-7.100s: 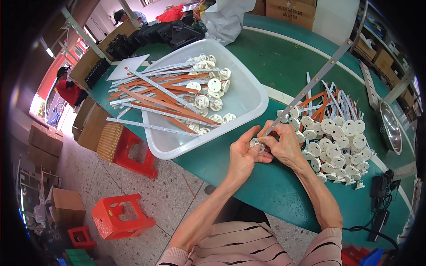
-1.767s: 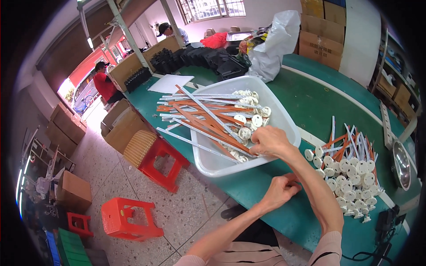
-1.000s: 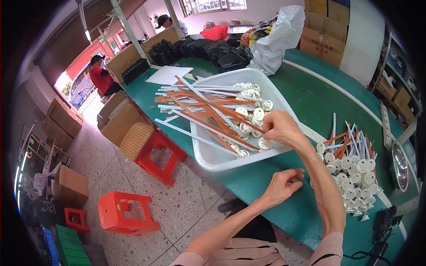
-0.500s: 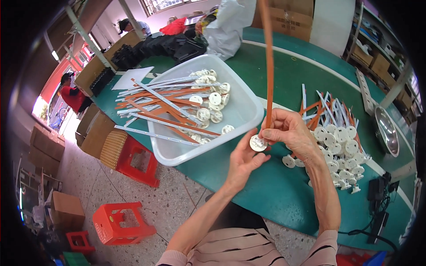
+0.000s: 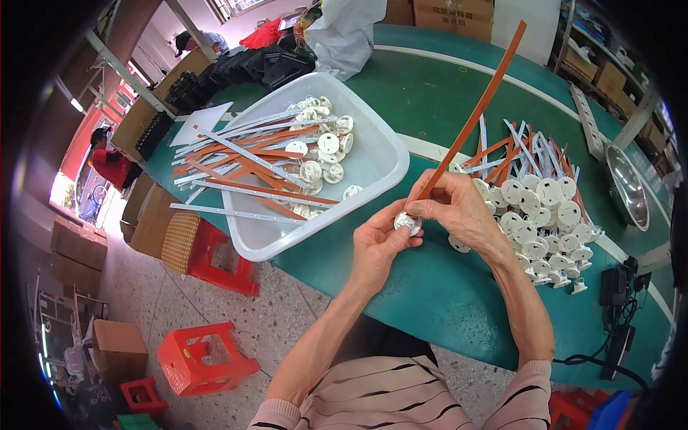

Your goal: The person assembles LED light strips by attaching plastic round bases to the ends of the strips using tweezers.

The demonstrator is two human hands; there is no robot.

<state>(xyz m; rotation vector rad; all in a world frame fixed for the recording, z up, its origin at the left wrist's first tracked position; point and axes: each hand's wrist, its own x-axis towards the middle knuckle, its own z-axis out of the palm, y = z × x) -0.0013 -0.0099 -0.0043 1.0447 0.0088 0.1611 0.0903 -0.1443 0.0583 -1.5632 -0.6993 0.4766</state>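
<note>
Two red stools (image 5: 208,358) stand on the floor at left. One white tub (image 5: 373,154) holds too many strips and discs to count. The left hand (image 5: 376,244) pinches one white disc (image 5: 407,223); the right hand (image 5: 459,208) grips one orange strip (image 5: 476,107), angled up over the green table (image 5: 430,287).

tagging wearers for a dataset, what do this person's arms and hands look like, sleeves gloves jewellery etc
Both hands, left hand and right hand, are bare: no gloves, rings or watch visible. Forearms are bare too. The pale pink top with thin dark stripes has short sleeves ending near the elbows.
</note>
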